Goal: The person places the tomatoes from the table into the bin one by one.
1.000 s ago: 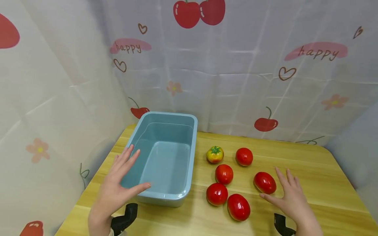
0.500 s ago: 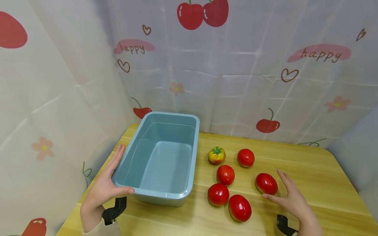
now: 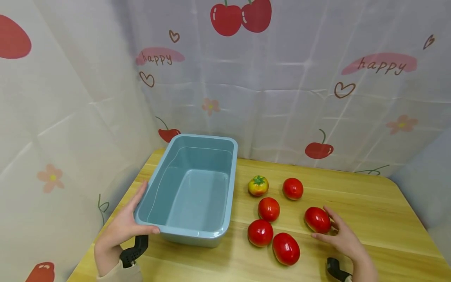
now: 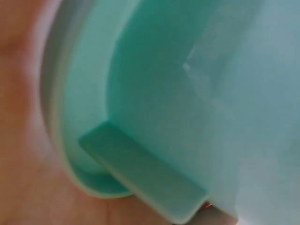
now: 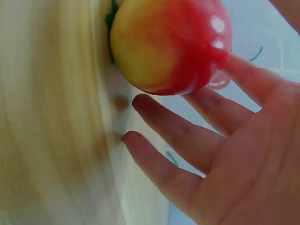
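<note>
A light blue plastic bin (image 3: 230,199) stands on the left of the wooden table. My left hand (image 3: 119,227) holds its near left corner, fingers along the left side and thumb at the front under the rim. In the left wrist view the bin's rim (image 4: 89,93) lies close against the palm. At the right, my right hand (image 3: 340,231) is round an oval, shiny tomato (image 3: 318,220), red on top. The right wrist view shows the tomato's yellow side (image 5: 145,42) and green leaves; the index fingertip touches it, the other fingers are spread and the thumb stands apart.
Left of that tomato lie several others: a yellow one with green leaves (image 3: 258,185), a red one behind (image 3: 293,188), and red ones nearer the bin (image 3: 260,233). A white printed curtain (image 3: 267,117) bounds the table at back and sides.
My left hand has moved from over the bin down and left onto its corner. My right hand has closed in on the oval tomato. Bin and tomatoes stay where they were.
</note>
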A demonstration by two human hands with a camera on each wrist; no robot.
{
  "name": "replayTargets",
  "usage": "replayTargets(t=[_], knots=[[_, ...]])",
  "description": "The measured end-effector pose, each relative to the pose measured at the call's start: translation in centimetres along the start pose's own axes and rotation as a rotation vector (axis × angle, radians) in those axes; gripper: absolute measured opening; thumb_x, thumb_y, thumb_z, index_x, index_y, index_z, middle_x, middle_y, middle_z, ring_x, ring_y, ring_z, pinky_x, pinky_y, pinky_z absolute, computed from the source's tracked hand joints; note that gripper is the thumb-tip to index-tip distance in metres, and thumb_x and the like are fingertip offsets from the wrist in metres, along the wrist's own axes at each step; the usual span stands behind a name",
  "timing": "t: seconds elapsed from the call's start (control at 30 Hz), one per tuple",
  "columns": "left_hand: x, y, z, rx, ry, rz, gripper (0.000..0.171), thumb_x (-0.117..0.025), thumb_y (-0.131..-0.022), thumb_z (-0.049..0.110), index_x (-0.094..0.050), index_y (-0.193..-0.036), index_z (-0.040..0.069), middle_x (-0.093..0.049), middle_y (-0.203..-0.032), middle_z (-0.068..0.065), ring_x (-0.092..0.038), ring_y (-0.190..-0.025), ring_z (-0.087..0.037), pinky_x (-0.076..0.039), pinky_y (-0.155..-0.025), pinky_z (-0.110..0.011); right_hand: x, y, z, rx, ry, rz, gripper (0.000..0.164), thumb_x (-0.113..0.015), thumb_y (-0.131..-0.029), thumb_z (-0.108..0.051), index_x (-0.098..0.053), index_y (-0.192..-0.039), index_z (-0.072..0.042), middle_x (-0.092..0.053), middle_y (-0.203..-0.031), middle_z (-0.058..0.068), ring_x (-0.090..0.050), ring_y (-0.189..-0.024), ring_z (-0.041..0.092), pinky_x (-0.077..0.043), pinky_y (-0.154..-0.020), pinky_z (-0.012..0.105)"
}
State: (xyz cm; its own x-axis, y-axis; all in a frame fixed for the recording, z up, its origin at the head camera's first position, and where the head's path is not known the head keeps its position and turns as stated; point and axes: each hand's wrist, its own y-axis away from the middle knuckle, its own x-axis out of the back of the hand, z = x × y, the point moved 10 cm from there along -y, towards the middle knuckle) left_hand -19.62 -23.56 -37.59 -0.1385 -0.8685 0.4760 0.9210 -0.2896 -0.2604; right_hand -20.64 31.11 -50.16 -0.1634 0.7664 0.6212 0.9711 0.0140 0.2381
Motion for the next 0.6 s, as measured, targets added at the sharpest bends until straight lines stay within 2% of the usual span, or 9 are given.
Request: replayTargets(t=[0.1, 0.37, 0.6], knots=[[0.02, 0.02, -0.25, 0.025, 0.004, -0.006, 0.121, -0.085, -0.059, 0.001, -0.010, -0.152, 0.023, -0.011, -0.155, -0.013, -0.030, -0.125, -0.009, -0.030, -0.091, -0.012, -0.07, -0.13, 0.14, 0.016, -0.020, 0.014, 0.102, -0.078, -0.076, -0.035, -0.014, -0.150, -0.006, -0.022, -0.146, 0.030, -0.032, -0.123, 0.053, -0.034, -0.092, 0.063], [0.07, -0.04, -0.69, 0.077, -0.025, -0.014, 0.118, -0.085, -0.062, 0.005, -0.011, -0.152, 0.026, -0.013, -0.154, -0.012, -0.034, -0.119, -0.016, -0.036, -0.088, -0.017, 0.29, 0.00, 0.22, 0.070, -0.016, 0.084, 0.091, -0.077, -0.078, -0.032, -0.025, -0.147, -0.003, -0.034, -0.140, 0.029, -0.041, -0.118, 0.050, -0.034, -0.090, 0.062], [0.09, -0.05, -0.73, 0.073, -0.021, -0.012, 0.118, -0.085, -0.062, 0.005, -0.011, -0.151, 0.027, -0.013, -0.154, -0.011, -0.033, -0.121, -0.017, -0.035, -0.088, -0.016, 0.39, -0.05, 0.41, 0.013, -0.015, 0.070, 0.089, -0.074, -0.081, -0.036, -0.024, -0.147, -0.004, -0.033, -0.140, 0.029, -0.041, -0.118, 0.049, -0.035, -0.090, 0.061]])
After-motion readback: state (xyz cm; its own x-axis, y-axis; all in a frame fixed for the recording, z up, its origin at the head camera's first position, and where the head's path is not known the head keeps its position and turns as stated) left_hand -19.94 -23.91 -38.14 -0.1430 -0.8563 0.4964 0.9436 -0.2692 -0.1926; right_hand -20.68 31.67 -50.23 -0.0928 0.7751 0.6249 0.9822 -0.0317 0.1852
